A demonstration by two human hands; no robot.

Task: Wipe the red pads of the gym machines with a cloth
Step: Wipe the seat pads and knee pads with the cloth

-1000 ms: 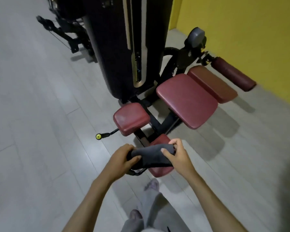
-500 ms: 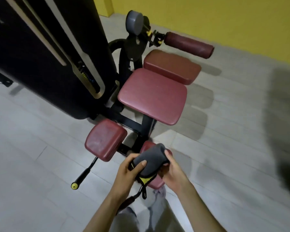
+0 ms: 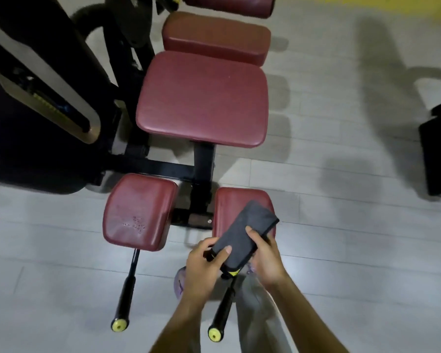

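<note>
Evidently a readying step: the left grip [image 3: 206, 261] pinches the near end of the folded grey cloth [image 3: 245, 231], and the right grip [image 3: 265, 258] curls round its side, holding it over the near right pad [image 3: 228, 207]. Next, likely, it needs pressing flat and sweeping across that pad.

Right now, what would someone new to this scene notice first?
The large red seat pad fills the centre, with a scuffed smaller pad at lower left. Below, the left hand and right hand grip a folded grey cloth over the other small pad.
</note>
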